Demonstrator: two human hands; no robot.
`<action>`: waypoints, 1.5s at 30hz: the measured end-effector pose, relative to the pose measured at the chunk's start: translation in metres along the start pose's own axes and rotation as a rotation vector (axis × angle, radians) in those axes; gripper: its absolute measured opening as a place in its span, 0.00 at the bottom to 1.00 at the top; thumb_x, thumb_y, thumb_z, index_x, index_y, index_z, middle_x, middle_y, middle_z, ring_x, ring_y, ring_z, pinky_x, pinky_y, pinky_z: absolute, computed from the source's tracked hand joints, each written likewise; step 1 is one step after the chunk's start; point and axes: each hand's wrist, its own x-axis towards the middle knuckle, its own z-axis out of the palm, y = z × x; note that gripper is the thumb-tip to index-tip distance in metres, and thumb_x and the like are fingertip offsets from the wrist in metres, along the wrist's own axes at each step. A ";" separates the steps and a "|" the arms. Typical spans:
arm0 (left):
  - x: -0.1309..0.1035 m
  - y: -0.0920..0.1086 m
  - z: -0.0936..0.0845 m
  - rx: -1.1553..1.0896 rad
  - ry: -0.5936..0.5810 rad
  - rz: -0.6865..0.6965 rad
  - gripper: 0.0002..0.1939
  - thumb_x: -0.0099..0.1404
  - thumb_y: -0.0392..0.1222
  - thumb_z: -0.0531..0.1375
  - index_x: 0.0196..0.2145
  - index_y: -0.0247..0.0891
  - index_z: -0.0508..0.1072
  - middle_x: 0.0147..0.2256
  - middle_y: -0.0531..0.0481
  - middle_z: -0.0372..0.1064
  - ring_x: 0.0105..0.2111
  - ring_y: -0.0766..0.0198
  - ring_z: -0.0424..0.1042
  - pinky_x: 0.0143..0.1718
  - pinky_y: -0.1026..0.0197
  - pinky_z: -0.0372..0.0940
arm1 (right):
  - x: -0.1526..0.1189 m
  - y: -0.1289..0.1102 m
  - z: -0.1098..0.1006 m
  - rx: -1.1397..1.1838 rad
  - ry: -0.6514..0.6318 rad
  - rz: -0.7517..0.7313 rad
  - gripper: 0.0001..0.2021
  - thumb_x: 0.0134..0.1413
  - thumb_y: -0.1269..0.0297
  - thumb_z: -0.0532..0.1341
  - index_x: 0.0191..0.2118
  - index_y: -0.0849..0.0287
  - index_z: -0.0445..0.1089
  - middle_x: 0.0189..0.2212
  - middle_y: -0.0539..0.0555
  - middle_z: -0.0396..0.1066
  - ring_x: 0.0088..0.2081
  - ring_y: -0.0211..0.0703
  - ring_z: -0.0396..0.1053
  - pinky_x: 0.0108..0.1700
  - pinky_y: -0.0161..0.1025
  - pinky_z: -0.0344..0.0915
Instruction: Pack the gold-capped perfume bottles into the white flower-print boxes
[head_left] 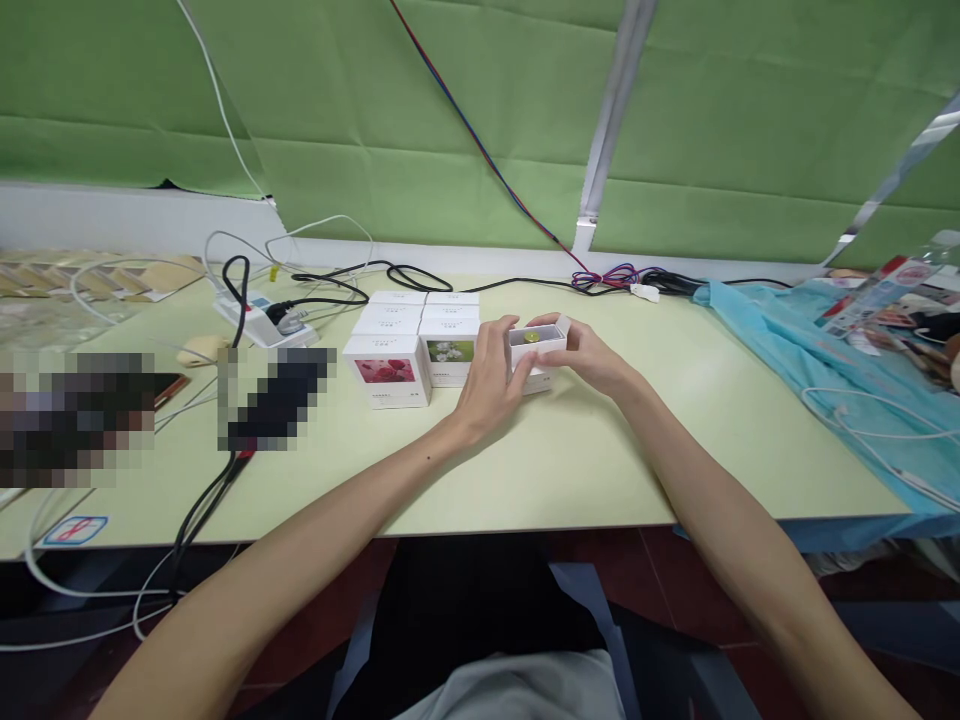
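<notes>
Between my two hands stands a small white cardboard box, its top open. Inside it shows a round yellow-green item whose kind I cannot make out. My left hand grips the box's left side, with the thumb across the front. On the right side, my right hand holds the same box near its raised flap. Just left of my left hand, several closed white boxes stand in two rows; the front ones are a box with a red flower picture and a box with a white flower picture.
A white power strip with plugs and black cables lies at the back left. Two pixelated dark objects are on the left of the table. Blue plastic sheeting and a clear bottle are at the right. Green cloth hangs behind.
</notes>
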 end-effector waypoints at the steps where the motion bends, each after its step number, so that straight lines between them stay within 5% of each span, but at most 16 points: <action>1: 0.000 0.000 0.000 0.002 0.000 0.002 0.24 0.73 0.51 0.57 0.61 0.44 0.56 0.56 0.40 0.60 0.56 0.54 0.67 0.54 0.48 0.69 | 0.000 0.000 0.000 0.002 0.001 0.001 0.25 0.42 0.59 0.75 0.47 0.54 0.70 0.41 0.51 0.74 0.41 0.45 0.70 0.43 0.41 0.65; 13: 0.001 0.002 -0.002 0.048 0.004 0.057 0.19 0.74 0.50 0.54 0.59 0.44 0.58 0.53 0.41 0.62 0.53 0.55 0.67 0.53 0.48 0.69 | 0.002 0.003 -0.003 0.001 0.022 -0.026 0.22 0.46 0.55 0.73 0.46 0.54 0.72 0.46 0.52 0.73 0.44 0.46 0.70 0.44 0.41 0.65; 20: 0.004 0.006 -0.003 0.092 0.015 0.108 0.14 0.75 0.49 0.53 0.54 0.43 0.63 0.51 0.42 0.63 0.52 0.55 0.67 0.53 0.49 0.67 | 0.002 0.001 0.000 0.034 0.049 -0.029 0.20 0.49 0.49 0.72 0.45 0.55 0.74 0.40 0.52 0.71 0.39 0.41 0.67 0.38 0.37 0.62; 28: 0.003 0.007 -0.003 0.124 -0.040 0.128 0.12 0.75 0.45 0.52 0.52 0.42 0.69 0.51 0.41 0.59 0.53 0.55 0.67 0.55 0.49 0.67 | 0.003 0.001 0.001 -0.002 0.081 -0.074 0.22 0.45 0.49 0.74 0.43 0.55 0.74 0.48 0.54 0.71 0.44 0.44 0.68 0.42 0.38 0.65; 45: 0.004 0.011 -0.003 0.127 -0.040 0.138 0.10 0.75 0.43 0.52 0.49 0.41 0.71 0.54 0.38 0.56 0.56 0.52 0.64 0.55 0.46 0.67 | 0.003 0.000 0.001 0.005 0.078 -0.086 0.24 0.41 0.52 0.75 0.45 0.53 0.73 0.49 0.54 0.71 0.47 0.47 0.69 0.44 0.40 0.67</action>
